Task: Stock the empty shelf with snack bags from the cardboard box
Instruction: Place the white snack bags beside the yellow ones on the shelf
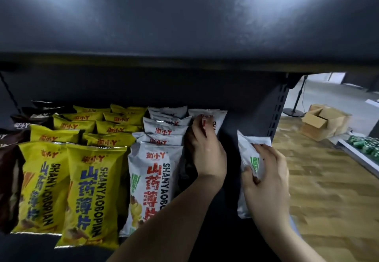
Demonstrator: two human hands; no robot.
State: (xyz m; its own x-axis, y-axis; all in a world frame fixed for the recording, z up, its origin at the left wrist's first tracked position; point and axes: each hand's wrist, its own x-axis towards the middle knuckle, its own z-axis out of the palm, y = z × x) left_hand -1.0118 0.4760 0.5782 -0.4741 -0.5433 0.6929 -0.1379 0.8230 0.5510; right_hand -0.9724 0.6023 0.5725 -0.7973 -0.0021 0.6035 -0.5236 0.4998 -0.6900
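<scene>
The left hand (207, 149) reaches deep into the dark shelf (229, 179), its fingers curled on a white snack bag (215, 118) at the back. The right hand (266, 171) grips another white bag (249, 149) at the shelf's right end. Yellow bags (90, 190) and white bags (151, 179) stand in rows to the left. A cardboard box (324, 124) sits well apart on the wooden floor (328, 200).

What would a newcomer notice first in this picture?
First the bright rows of snack bags on the lower shelf: yellow bags at the left, white bags beside them. Next, the two hands at the right end of the shelf: the left hand touches a white bag at the back, and the right hand holds another white bag.
</scene>
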